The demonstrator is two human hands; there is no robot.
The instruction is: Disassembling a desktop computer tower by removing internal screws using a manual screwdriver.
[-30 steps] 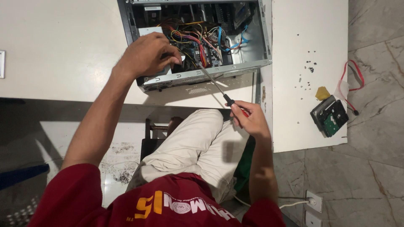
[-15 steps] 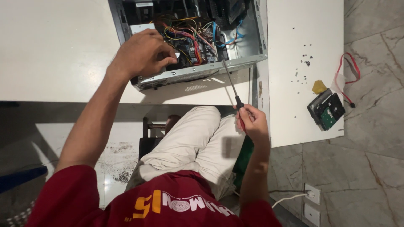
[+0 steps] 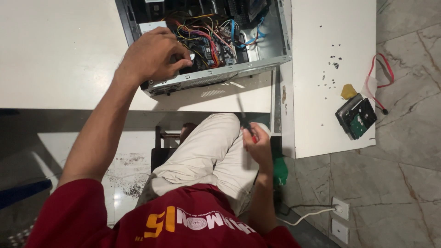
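Note:
An open computer case (image 3: 257,64) lies on a white table (image 3: 59,59), full of coloured wires (image 3: 206,41) and a circuit board. My left hand (image 3: 154,55) reaches over the case's near wall, fingers curled down among the wires; what they pinch is hidden. My right hand (image 3: 258,144) is over my lap below the table edge, closed around a screwdriver (image 3: 242,117) with a red and black handle. Its shaft points up toward the case and looks blurred.
A hard drive (image 3: 356,117) sits at the table's right corner beside a yellow piece (image 3: 348,91) and a red cable (image 3: 383,76). Small screws (image 3: 333,62) are scattered on the white top. A wall socket (image 3: 341,209) with a white cord is at floor level.
My right hand has drawn the screwdriver back from the case toward my lap, turning its shaft more upright. My left hand stays inside the case.

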